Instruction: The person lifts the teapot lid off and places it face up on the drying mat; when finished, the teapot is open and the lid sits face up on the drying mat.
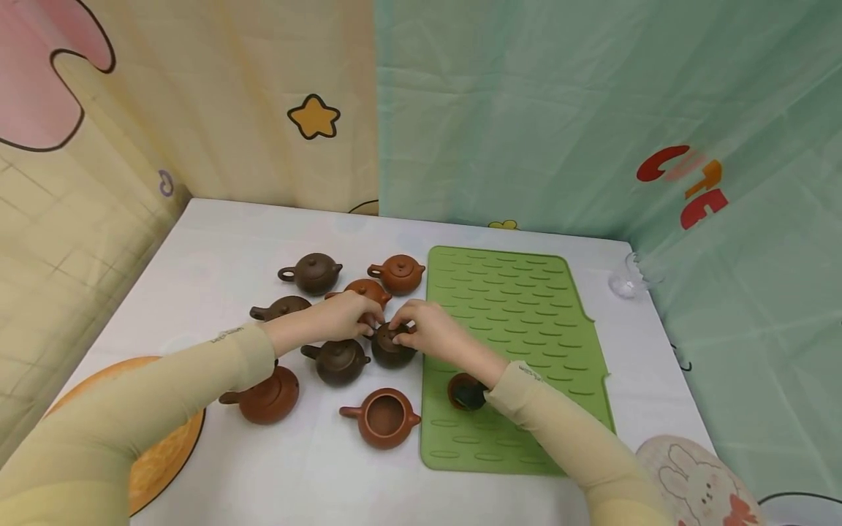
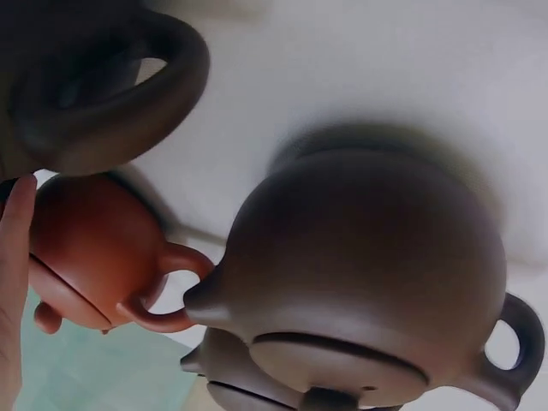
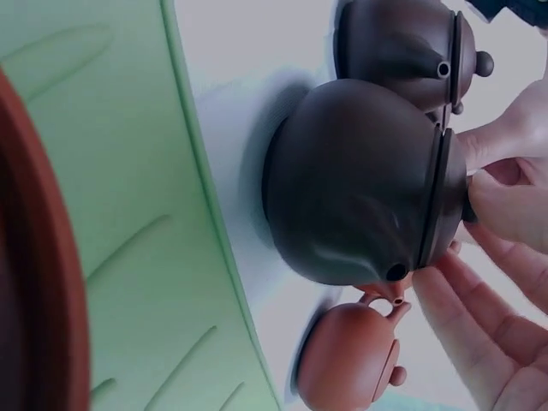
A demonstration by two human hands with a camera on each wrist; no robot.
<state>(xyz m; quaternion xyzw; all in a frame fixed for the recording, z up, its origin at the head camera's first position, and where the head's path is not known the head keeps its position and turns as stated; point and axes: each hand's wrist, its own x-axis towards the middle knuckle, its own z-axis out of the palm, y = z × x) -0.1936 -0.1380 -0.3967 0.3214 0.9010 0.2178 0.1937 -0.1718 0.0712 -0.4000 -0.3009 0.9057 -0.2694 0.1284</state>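
Observation:
Both hands meet over a dark brown teapot (image 1: 392, 351) whose lid (image 3: 445, 201) is in place. My right hand (image 1: 430, 332) pinches the lid's knob between curled fingers, with other fingers beside the spout. My left hand (image 1: 345, 315) reaches in from the handle side, fingertips right at the lid's rim; I cannot tell whether they grip it. Nobody's fingers pass through the handle (image 2: 184, 77) in the left wrist view. A second dark teapot (image 1: 340, 361) stands just left of it. Behind my left hand sits a partly hidden red-brown teapot (image 1: 367, 291).
More teapots stand around: dark ones (image 1: 316, 274) at the back left, an orange-brown one (image 1: 400, 275), a reddish one (image 1: 268, 396), and a lidless one (image 1: 384, 418) in front. A green mat (image 1: 520, 351) carries a small round vessel (image 1: 460, 392) under my right forearm. Clear plastic (image 1: 628, 283) lies far right.

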